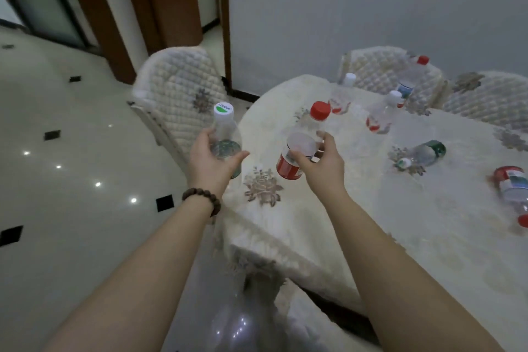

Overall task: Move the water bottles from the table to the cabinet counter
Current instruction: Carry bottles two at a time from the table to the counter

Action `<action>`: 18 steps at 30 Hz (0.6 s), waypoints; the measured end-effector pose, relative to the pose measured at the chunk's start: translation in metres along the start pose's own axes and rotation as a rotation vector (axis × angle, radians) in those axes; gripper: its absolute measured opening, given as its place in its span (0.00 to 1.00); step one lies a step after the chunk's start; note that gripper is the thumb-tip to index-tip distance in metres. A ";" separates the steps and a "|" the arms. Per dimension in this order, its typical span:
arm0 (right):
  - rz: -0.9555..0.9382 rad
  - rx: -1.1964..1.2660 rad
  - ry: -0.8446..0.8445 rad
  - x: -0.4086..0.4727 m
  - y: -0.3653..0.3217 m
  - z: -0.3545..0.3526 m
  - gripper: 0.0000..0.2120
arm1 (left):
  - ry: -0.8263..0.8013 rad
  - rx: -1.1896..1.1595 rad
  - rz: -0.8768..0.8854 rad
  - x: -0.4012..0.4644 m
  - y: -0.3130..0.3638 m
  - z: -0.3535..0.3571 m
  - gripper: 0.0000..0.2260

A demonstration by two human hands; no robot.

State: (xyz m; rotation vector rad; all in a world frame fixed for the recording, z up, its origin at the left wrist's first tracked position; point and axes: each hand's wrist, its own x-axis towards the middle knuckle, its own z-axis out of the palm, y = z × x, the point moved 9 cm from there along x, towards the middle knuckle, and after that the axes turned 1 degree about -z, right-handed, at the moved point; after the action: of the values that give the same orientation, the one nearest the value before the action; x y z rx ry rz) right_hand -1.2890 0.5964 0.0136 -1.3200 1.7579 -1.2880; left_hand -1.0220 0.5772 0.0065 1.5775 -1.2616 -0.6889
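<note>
Forearms, two, bare, reach in from the near edge; beaded bracelet (202, 200) on the left wrist.

Left hand (210, 158): fingers (206, 133) closed round the lower body of a white-capped bottle (225, 136), held upright off the table edge, over the floor.

Right hand (323, 163): fingers wrapped round a red-capped bottle (303, 146), red label low, long axis tilted, cap leaning away from the camera, held above the table (328, 223).

Remaining on the table, all to the right and beyond the hands: three upright bottles (381, 114) at the far side; green-labelled bottle (423, 154) lying flat, cap toward the hands; red-labelled bottle (513, 194) lying flat at the right margin. Right hand nearer these.

Cabinet counter: not in view. Judged step: carry, both hands full.
</note>
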 end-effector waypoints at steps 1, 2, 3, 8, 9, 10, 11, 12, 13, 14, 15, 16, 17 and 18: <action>-0.019 -0.001 -0.034 -0.004 -0.010 0.023 0.32 | 0.036 0.006 -0.007 0.002 -0.008 -0.023 0.33; -0.035 -0.002 -0.070 -0.010 -0.021 0.046 0.31 | 0.071 0.012 -0.017 0.003 -0.017 -0.047 0.33; -0.046 -0.001 -0.107 -0.017 -0.031 0.069 0.31 | 0.102 0.011 -0.036 0.004 -0.027 -0.071 0.33; -0.099 0.000 -0.299 -0.067 -0.077 0.190 0.32 | 0.258 0.021 -0.136 -0.003 -0.088 -0.197 0.34; -0.109 0.003 -0.334 -0.080 -0.085 0.213 0.32 | 0.289 0.031 -0.159 -0.007 -0.099 -0.222 0.35; -0.122 0.000 -0.367 -0.094 -0.094 0.236 0.32 | 0.320 0.038 -0.185 -0.012 -0.111 -0.247 0.35; -0.138 -0.012 -0.402 -0.107 -0.102 0.260 0.33 | 0.354 0.042 -0.210 -0.018 -0.122 -0.271 0.35; -0.151 -0.018 -0.442 -0.122 -0.110 0.283 0.34 | 0.390 0.043 -0.231 -0.024 -0.133 -0.296 0.35; -0.159 -0.017 -0.490 -0.138 -0.117 0.307 0.35 | 0.427 0.042 -0.250 -0.032 -0.143 -0.320 0.35; -0.168 -0.003 -0.536 -0.153 -0.124 0.330 0.35 | 0.465 0.043 -0.266 -0.040 -0.154 -0.344 0.35; -0.177 0.006 -0.581 -0.170 -0.133 0.353 0.35 | 0.503 0.045 -0.280 -0.049 -0.164 -0.369 0.35; -0.188 0.022 -0.622 -0.188 -0.141 0.375 0.35 | 0.539 0.049 -0.294 -0.058 -0.175 -0.393 0.35; -0.195 0.031 -0.661 -0.205 -0.149 0.396 0.34 | 0.572 0.056 -0.309 -0.068 -0.185 -0.417 0.35; -0.205 0.041 -0.700 -0.223 -0.157 0.416 0.34 | 0.604 0.065 -0.322 -0.078 -0.195 -0.442 0.35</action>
State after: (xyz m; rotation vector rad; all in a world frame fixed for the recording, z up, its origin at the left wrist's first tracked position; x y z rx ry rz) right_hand -0.7954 0.6540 -0.0121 -1.6944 1.1245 -0.7988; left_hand -0.5862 0.7973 -0.0173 1.8768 -0.5970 -0.3185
